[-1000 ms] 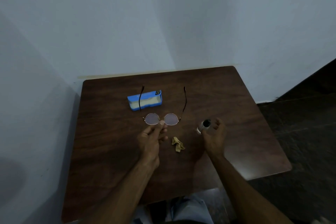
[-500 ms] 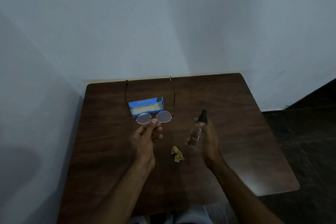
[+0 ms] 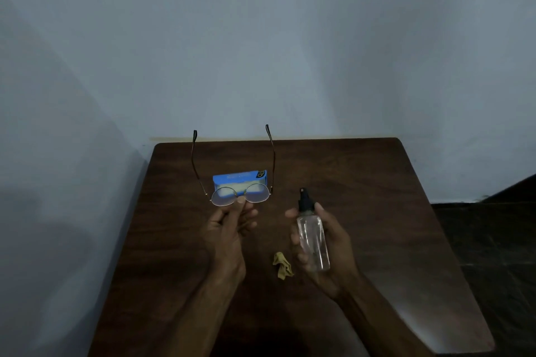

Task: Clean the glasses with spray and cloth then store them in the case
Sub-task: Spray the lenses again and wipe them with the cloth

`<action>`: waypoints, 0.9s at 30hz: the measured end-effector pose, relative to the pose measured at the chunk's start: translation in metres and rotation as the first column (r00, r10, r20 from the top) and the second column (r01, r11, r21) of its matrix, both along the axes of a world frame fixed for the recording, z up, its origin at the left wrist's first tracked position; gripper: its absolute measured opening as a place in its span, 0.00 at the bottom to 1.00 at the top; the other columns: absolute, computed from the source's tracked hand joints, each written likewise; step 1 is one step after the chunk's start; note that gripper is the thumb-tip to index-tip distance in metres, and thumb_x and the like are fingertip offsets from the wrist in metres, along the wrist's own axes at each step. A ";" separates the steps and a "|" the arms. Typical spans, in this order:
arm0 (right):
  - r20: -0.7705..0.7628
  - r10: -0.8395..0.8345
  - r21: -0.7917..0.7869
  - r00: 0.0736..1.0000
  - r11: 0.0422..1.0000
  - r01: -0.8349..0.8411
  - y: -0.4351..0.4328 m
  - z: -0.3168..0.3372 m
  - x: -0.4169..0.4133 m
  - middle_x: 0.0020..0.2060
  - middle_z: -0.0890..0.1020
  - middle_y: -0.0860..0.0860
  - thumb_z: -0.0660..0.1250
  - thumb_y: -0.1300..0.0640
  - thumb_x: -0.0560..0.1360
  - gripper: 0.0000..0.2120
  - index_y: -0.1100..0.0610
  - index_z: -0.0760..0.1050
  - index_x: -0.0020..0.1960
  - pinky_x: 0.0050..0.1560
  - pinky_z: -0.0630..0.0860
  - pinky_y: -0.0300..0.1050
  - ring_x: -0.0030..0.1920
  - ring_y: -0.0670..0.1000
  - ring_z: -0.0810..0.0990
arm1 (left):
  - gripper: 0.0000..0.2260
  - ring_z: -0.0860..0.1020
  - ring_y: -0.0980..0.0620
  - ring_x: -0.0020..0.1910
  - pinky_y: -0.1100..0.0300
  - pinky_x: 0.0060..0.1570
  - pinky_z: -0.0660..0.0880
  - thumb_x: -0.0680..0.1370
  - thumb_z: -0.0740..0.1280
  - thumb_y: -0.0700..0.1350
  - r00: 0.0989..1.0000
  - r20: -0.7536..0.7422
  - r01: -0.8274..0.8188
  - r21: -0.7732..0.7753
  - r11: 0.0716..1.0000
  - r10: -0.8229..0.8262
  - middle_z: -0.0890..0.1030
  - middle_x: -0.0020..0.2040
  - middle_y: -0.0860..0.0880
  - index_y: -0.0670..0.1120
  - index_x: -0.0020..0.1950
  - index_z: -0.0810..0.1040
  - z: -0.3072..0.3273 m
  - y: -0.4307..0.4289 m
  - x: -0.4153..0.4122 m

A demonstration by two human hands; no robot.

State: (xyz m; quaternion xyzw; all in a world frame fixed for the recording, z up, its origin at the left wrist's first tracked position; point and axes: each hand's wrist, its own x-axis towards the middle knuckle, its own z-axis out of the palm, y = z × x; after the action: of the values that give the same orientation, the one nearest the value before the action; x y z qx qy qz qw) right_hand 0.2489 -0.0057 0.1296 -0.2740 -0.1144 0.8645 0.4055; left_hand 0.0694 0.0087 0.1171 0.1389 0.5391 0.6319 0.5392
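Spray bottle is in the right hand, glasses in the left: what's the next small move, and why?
Probably aim the spray bottle at the glasses and press its pump. The right hand grips it upright beside them, the left hand pinches them at the bridge with the temples open, and the cloth lies untouched on the table, so spraying likely comes before wiping.

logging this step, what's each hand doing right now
Left hand: pinches the glasses at the bridge.
Right hand: grips the spray bottle.
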 end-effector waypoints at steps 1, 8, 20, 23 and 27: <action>0.161 -0.018 0.032 0.987 0.999 0.013 0.000 0.003 -0.003 0.34 0.83 0.55 0.58 0.37 0.81 0.26 0.55 0.85 0.57 0.23 0.78 0.41 0.25 0.51 0.82 | 0.03 0.87 0.55 0.38 0.64 0.34 0.82 0.80 0.72 0.40 1.000 -0.001 -0.004 0.004 1.000 0.004 0.89 0.41 0.48 0.44 0.51 0.86 0.001 0.000 0.000; 0.519 -0.346 0.373 0.781 0.914 0.157 0.004 0.022 -0.024 0.39 0.81 0.65 0.65 0.48 0.80 0.17 0.54 0.82 0.64 0.26 0.76 0.44 0.27 0.57 0.78 | 0.02 0.88 0.54 0.39 0.63 0.34 0.82 0.80 0.73 0.41 0.999 0.008 -0.045 0.012 0.999 0.045 0.89 0.42 0.47 0.44 0.50 0.87 0.001 -0.003 0.006; 0.547 -0.517 0.573 0.659 0.805 0.156 0.006 0.022 -0.034 0.42 0.81 0.56 0.59 0.61 0.86 0.14 0.49 0.74 0.69 0.31 0.77 0.49 0.30 0.53 0.78 | 0.03 0.87 0.54 0.39 0.64 0.33 0.82 0.79 0.74 0.42 0.994 0.031 -0.104 0.034 0.994 0.103 0.89 0.43 0.46 0.46 0.48 0.88 0.004 -0.004 0.017; 0.517 -0.483 0.507 0.707 0.838 0.202 0.009 0.020 -0.037 0.44 0.79 0.65 0.57 0.59 0.87 0.17 0.39 0.77 0.64 0.29 0.77 0.46 0.30 0.57 0.76 | 0.06 0.87 0.54 0.38 0.64 0.34 0.82 0.80 0.74 0.42 0.993 0.031 -0.113 0.035 0.993 0.112 0.89 0.43 0.47 0.48 0.45 0.90 0.005 -0.004 0.017; 0.512 -0.470 0.535 0.719 0.830 0.161 0.013 0.013 -0.032 0.45 0.79 0.67 0.58 0.61 0.87 0.16 0.45 0.74 0.69 0.33 0.78 0.51 0.33 0.59 0.77 | 0.06 0.88 0.55 0.38 0.64 0.33 0.82 0.79 0.74 0.42 0.991 0.022 -0.131 0.034 0.991 0.131 0.89 0.43 0.47 0.48 0.45 0.90 0.004 -0.004 0.015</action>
State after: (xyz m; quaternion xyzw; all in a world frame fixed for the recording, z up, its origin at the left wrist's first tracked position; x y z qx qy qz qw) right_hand 0.2165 0.0077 0.1423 -0.4578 -0.3901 0.5871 0.5419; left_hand 0.0849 0.0049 0.1212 0.1063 0.5306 0.6766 0.4994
